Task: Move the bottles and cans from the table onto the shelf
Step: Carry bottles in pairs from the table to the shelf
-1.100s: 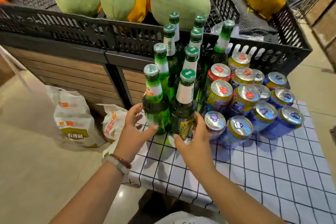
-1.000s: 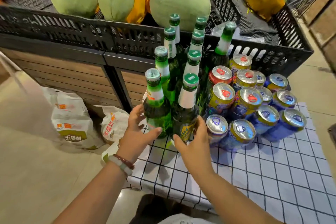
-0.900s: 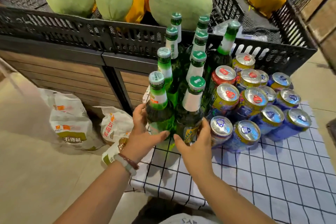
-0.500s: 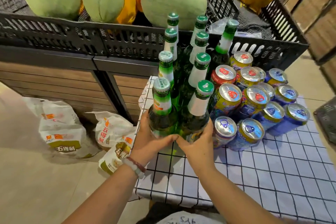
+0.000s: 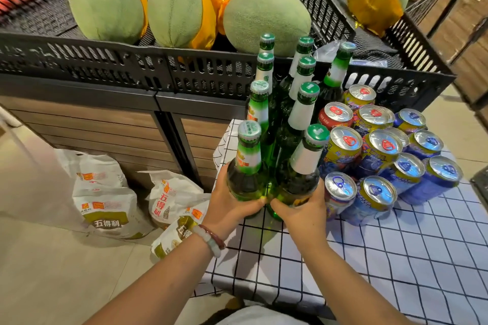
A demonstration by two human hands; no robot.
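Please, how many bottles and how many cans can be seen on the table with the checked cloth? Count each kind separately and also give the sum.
green bottles: 9
cans: 13
Total: 22

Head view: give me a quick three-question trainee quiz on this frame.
1. True or false: each hand grips one green bottle.
2. The red can stands: A) among the cans beside the bottles B) in the black crate C) on the floor.
3. What covers the table?

Key: 1. True: left hand holds the left front bottle, right hand the right front bottle. 2. A. 3. A checked cloth.
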